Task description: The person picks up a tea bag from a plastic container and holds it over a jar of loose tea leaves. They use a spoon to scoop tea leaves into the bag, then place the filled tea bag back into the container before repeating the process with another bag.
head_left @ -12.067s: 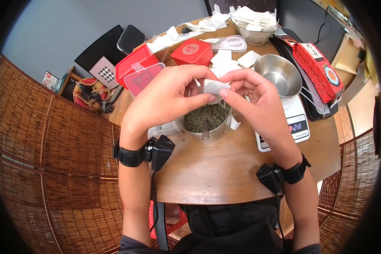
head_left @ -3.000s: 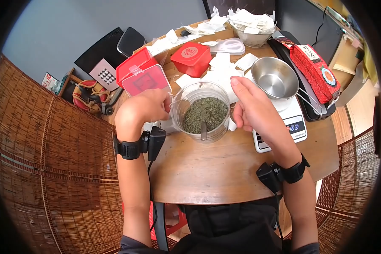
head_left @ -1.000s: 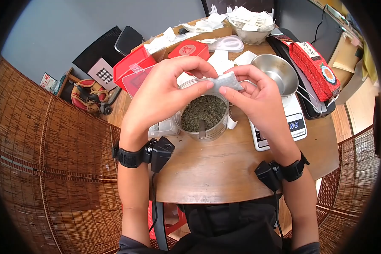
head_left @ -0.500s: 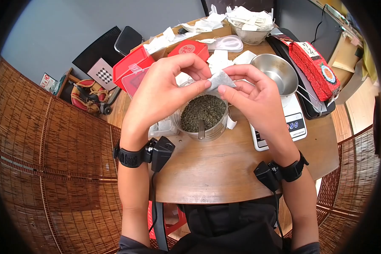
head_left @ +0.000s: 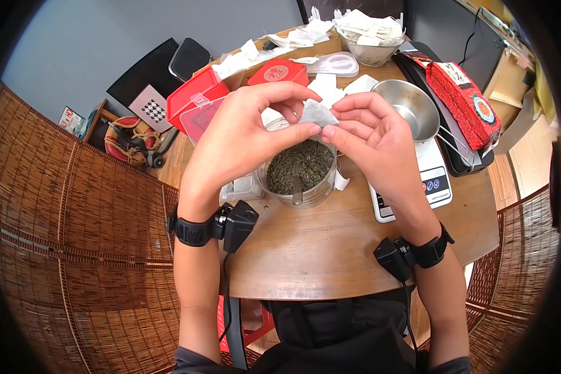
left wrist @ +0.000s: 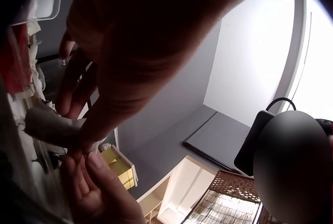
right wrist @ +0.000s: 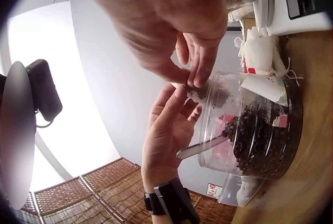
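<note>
Over the far side of a clear jar (head_left: 318, 198), both hands hold a small pale tea bag (head_left: 318, 115) whose top is folded to a point. The left hand (head_left: 243, 128) pinches it from the left, its thumb along the lower edge. From the other side the right hand (head_left: 383, 134) pinches the lower right corner with thumb and fingers, the thumb tips nearly meeting. In the left wrist view the tea bag (left wrist: 49, 125) is dark and partly covered by fingers. Dark green dried leaves (head_left: 299, 165) fill part of the jar, with a spoon handle (head_left: 297, 190) standing in them.
White kitchen scale (head_left: 411, 184) with a steel pot (head_left: 411, 112) stands right of the jar. Behind are red boxes (head_left: 279, 71), loose white bags (head_left: 323, 87) and a heaped bowl (head_left: 371, 53). A red packet (head_left: 461, 103) lies at right, a clear container (head_left: 240, 188) at left.
Three seconds ago the hands were apart beside the jar; now they meet over it. Within the last second the tea bag has turned from lying sideways to a point facing up.
</note>
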`<act>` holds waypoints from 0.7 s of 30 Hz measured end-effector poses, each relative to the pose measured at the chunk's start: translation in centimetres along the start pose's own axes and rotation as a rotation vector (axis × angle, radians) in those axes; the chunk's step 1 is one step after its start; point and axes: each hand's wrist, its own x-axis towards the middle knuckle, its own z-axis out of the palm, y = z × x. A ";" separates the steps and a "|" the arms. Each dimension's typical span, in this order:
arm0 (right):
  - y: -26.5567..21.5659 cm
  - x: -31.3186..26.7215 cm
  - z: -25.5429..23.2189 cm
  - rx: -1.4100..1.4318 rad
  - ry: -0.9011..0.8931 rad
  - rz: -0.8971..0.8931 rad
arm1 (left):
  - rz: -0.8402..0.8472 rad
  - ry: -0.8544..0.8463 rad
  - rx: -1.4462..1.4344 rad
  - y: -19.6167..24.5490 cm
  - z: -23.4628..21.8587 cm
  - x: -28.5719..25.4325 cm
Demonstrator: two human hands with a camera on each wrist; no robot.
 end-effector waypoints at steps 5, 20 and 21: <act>0.1 0.1 -0.1 0.018 -0.014 0.007 | -0.013 -0.001 0.018 0.1 0.0 0.0; 0.1 0.1 0.0 0.009 0.004 0.006 | -0.051 0.020 0.037 -0.5 -1.2 -0.5; 0.0 0.1 0.0 0.003 0.007 0.011 | -0.102 0.021 -0.017 -0.4 -1.4 -0.6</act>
